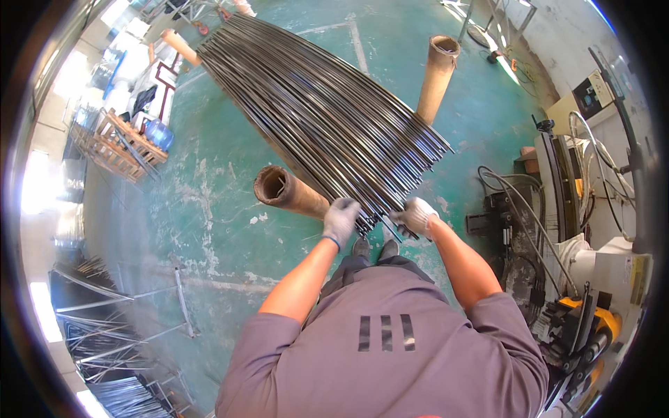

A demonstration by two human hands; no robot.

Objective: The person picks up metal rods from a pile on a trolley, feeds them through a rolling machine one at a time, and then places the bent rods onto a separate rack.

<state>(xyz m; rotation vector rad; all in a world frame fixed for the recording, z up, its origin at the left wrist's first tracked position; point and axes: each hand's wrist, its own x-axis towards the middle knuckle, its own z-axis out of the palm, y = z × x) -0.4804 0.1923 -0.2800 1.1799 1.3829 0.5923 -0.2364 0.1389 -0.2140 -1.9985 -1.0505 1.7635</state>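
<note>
A long stack of dark, shiny metal rods stretches away from me, with its near ends uneven. My left hand, in a pale work glove, is curled at the left edge of these ends, beside a brown cardboard tube. At the right side of the ends, my gloved right hand has its fingers closed around rods. How many rods each hand grips is hidden by the gloves. My shoes stand just below the near ends.
A second cardboard tube rises at the stack's right, and a third at its far left. Machinery with hoses lines the right wall. On the left are a wooden pallet and a metal rack holding rods.
</note>
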